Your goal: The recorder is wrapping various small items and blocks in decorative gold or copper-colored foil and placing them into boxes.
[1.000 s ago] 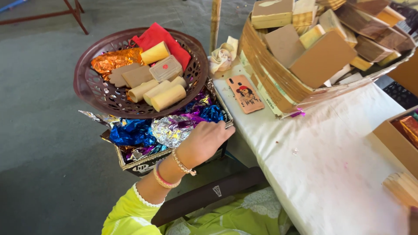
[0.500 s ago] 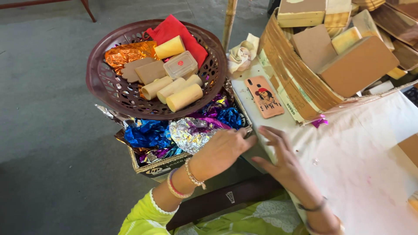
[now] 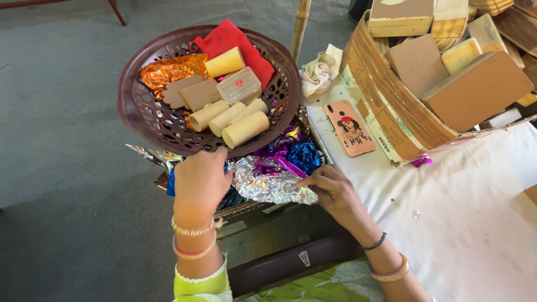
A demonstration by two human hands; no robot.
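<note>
Half a second ago our right hand (image 3: 335, 196) had only just come in over the edge of the white cloth-covered counter (image 3: 475, 223); now it has reached across to the crumpled silver foil sheet (image 3: 268, 182) and pinches its near right corner between thumb and fingertips. Our left hand (image 3: 201, 179), which a second ago worked alone on the foils, has shifted left and now lies palm-down, fingers curled, on the blue foil sheet (image 3: 170, 182) at the silver sheet's left end; we cannot tell whether it grips anything underneath. So both hands are now on the foil pile, one at each end of the silver sheet, which suggests to us that this sheet is being drawn out or spread.

The silver sheet lies between our hands, on top of purple and blue foils (image 3: 291, 154) in a shallow box. Just beyond the left hand sits the round brown perforated plastic basket (image 3: 134, 106), resting on the foils and holding pale yellow cylinders (image 3: 243, 128), a clear lidded tub (image 3: 239, 85), a red cloth (image 3: 232, 36) and orange foil (image 3: 168, 70).

Beyond the right hand, on the counter, lie a pink phone case (image 3: 351, 127) and an open cardboard carton (image 3: 386, 106) of tan blocks. Left of everything is grey floor (image 3: 61, 168), with a wooden pole (image 3: 299, 22) rising behind the basket.
</note>
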